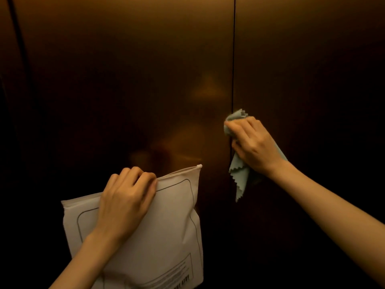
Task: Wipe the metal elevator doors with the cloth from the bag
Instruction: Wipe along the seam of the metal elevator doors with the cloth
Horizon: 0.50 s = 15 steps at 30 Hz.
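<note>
Brushed bronze-toned metal elevator doors [145,69] fill the view; left hand [125,201] fingers curl over the white zip-top plastic bag [166,222], right hand [256,142] bunches the pale blue zigzag-edged cloth [239,176] against the door seam.

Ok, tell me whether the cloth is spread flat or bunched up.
Bunched. The cloth is crumpled under the right hand at the door seam, one zigzag-edged corner hanging loose below.
</note>
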Available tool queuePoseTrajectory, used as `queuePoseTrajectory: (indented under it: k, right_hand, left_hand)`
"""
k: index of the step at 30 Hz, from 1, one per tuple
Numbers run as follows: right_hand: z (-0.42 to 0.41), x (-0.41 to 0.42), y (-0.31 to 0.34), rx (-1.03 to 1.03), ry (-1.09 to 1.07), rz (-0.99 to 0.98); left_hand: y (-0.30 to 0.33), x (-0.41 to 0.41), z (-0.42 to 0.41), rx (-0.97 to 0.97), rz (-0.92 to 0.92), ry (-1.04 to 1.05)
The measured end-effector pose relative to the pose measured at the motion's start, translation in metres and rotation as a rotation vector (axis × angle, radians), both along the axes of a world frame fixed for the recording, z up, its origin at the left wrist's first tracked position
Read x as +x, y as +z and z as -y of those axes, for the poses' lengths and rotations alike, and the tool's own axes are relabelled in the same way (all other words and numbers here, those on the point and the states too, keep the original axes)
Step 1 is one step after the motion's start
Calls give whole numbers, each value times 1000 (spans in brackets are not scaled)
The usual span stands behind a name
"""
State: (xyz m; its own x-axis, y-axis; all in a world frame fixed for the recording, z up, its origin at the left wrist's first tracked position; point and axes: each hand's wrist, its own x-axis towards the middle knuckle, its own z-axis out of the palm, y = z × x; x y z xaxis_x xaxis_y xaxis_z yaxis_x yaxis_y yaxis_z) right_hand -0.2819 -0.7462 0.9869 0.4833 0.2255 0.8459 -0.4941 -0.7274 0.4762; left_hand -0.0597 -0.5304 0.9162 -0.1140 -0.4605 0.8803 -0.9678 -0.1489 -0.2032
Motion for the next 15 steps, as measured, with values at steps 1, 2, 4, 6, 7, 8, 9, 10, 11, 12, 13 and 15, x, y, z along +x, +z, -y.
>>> queuePoseTrajectory:
  k: [1,2,4,6,7,8,9,10,11,12,13,15]
  right_hand:
    - [3,-2,-11,-17,1,-2]
    - [7,-6,-25,-26,6,-12]
    - [12,-15,-52,-26,4,-82]
    - [17,-25,-66,-69,-40,-202]
    - [20,-30,-65,-108,-61,-260]
    - [23,-34,-57,-141,-71,-309]
    - [25,-35,-45,-163,-70,-339]
    - [27,-36,-30,-183,-61,-333]
    - [28,-36,-14,-196,-61,-301]
    - [28,-35,1,-201,-77,-248]
    - [28,-33,11,-197,-110,-181]
    - [27,-29,17,-167,-172,-60]
  left_hand:
    - [-2,2,-2,5,0,8]
    - [-5,3,-5,10,-1,15]
    - [-10,6,-11,18,1,26]
    - [-14,9,-17,30,16,40]
    - [-16,11,-19,36,27,46]
    - [-16,12,-21,39,35,55]
    - [-17,14,-21,40,40,61]
    - [-16,15,-21,40,42,66]
    - [-16,15,-19,39,37,66]
    - [-16,14,-17,37,26,62]
    - [-16,12,-15,38,14,53]
    - [-18,6,-10,40,-7,36]
